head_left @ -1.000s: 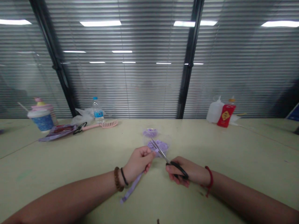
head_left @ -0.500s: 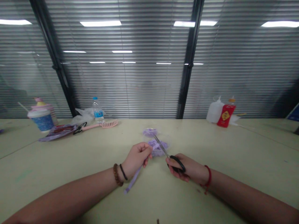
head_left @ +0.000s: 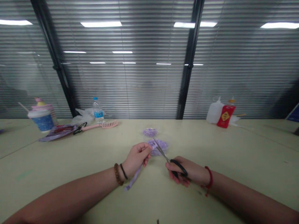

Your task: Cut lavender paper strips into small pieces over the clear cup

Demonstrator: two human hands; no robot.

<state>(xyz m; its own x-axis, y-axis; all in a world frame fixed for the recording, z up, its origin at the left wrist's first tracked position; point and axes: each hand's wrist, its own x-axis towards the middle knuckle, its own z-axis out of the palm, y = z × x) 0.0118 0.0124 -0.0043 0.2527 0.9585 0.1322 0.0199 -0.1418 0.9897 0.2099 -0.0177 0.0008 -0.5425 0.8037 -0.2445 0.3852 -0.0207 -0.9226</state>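
My left hand pinches a light purple ribbon. Its long tail hangs below the palm, and a short end sticks out past the fingertips toward the scissors. In my right hand is a pair of scissors with black handles, the blades slightly parted and pointing up and left at the ribbon's short end. Whether the blades touch the ribbon I cannot tell. Behind the fingertips lies a pile of small purple pieces, partly hidden by hand and blades. A second purple pile sits farther back.
At the back left are a blue cup, a purple package, a pink hairbrush and a water bottle. A white squeeze bottle and a red bottle stand at the back right of the table.
The scissors and my right hand have shifted slightly down, and the blades are now more parted, near the ribbon's short end. My left hand stays almost still with the ribbon.
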